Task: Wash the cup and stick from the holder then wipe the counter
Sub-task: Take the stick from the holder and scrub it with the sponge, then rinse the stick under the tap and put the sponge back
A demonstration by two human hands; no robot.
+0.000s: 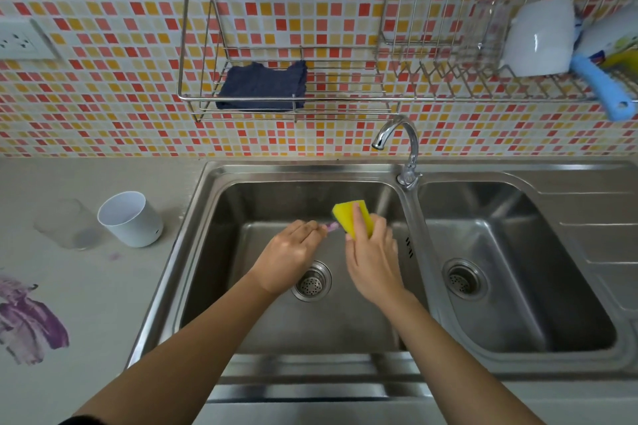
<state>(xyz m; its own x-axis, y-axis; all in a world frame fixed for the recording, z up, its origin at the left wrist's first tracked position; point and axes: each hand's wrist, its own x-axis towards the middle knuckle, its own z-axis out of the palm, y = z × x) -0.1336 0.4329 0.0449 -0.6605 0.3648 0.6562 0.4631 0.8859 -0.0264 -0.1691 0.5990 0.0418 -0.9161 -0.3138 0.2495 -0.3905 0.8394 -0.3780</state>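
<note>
Left hand [288,254] grips a thin purple-stained stick [332,226] lying level, tip rightward against the spongy yellow block [352,216] the right hand [374,254] clasps.

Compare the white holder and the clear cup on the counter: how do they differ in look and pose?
The white holder is opaque and bright; the clear cup is see-through and faint against the grey counter. The holder leans, its opening turned toward the camera; the cup appears upright. The holder stands nearer the sink; the cup lies to its left. Both look empty and rest on the counter.
</note>
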